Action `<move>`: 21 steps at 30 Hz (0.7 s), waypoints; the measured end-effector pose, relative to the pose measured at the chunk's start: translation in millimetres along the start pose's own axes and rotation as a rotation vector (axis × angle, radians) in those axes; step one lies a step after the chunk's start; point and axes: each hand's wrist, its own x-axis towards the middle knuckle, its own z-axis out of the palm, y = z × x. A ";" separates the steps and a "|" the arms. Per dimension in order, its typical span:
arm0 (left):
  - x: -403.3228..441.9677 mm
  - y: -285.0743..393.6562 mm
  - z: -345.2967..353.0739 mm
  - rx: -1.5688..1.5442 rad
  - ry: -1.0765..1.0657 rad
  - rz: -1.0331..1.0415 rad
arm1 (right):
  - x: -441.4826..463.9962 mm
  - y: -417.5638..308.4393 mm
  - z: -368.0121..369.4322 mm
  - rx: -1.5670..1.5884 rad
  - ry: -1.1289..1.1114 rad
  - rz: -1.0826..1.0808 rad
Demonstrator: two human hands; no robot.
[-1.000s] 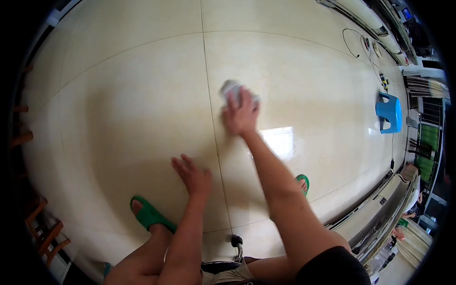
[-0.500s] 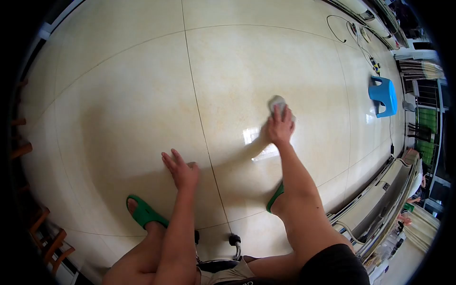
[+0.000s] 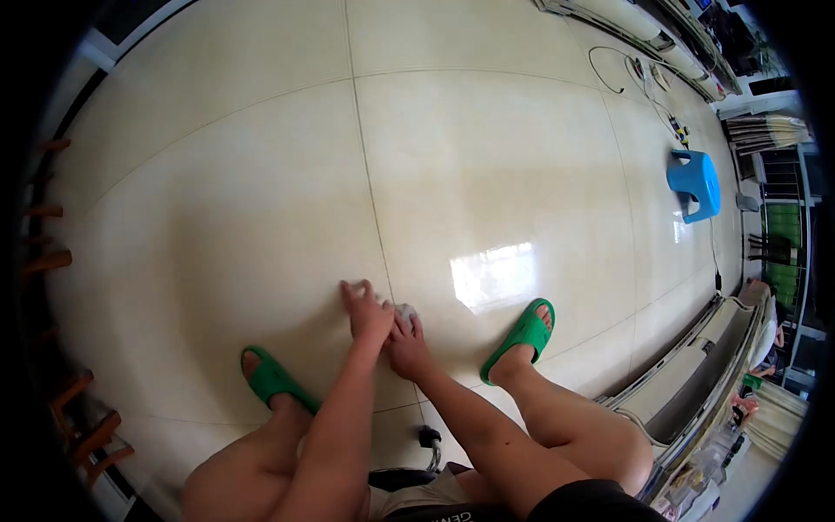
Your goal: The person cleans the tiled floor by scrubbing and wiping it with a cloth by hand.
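Observation:
Low over the tiled floor (image 3: 487,122), my right hand (image 3: 409,350) is closed on a small greyish-white cloth (image 3: 405,313), which mostly hides under and ahead of the fingers. Just to its left is my left hand (image 3: 370,315), a little blurred, with fingers spread and nothing visible in it. The two hands are side by side, and I cannot tell whether they touch. Both are close to a dark tile seam, between my two feet in green slippers (image 3: 524,337).
A blue plastic stool (image 3: 696,184) stands to the right, beside a power strip (image 3: 680,130) and loose cables. Below it runs a long cream-coloured piece of furniture (image 3: 665,383). Wooden legs (image 3: 50,261) line the left edge. A caster wheel (image 3: 428,435) sits below my hands.
My right hand has drawn the cloth back from the upper right towards my body and beside the left hand. My left hand has shifted slightly right. The view has moved a little.

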 end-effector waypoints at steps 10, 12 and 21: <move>-49.2 4.6 11.1 0.061 -0.100 0.387 | 14.7 54.8 -59.8 0.258 0.163 0.411; -63.4 5.2 7.1 0.066 -0.092 0.405 | 20.3 69.9 -58.9 0.306 0.282 0.353; -118.3 -19.4 -53.5 0.017 -0.073 0.401 | -1.3 -5.0 -78.5 0.840 -0.004 0.487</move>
